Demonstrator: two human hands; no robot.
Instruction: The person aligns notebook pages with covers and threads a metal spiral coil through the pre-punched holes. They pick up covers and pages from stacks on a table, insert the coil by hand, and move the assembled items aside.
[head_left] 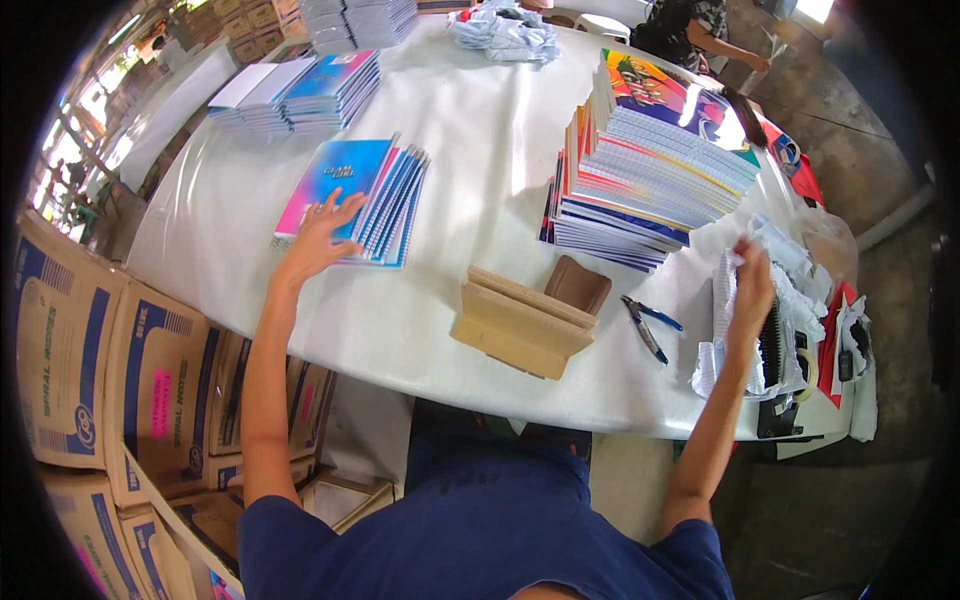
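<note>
The left hand (325,235) lies with fingers spread over a pile of glossy blue-and-pink, wire-bound paper notebooks (345,165), touching the top cover and gripping nothing visible. The pile sits toward the left edge of the white-covered surface (480,190); its cover fades from bright blue to pink, and beside it several notebooks fan out toward the right edge, their pale spiral spines showing in a row.

The right hand (755,290) is by the right edge, fingers curled at a heap of crumpled white paper (795,255); whether it has hold of anything cannot be told. A black ridged strip (770,345) lies just beside it.

Between the hands, toward the near edge, stand a folded tan cardboard piece (525,325), a dark brown rounded block (578,285) and blue-handled metal pliers (648,325). Beyond these rises a tall, multicoloured notebook stack (650,170). More blue-and-pink and white notebooks (295,95) sit near the far left corner. Brown printed cartons (165,390) crowd below the left edge.
</note>
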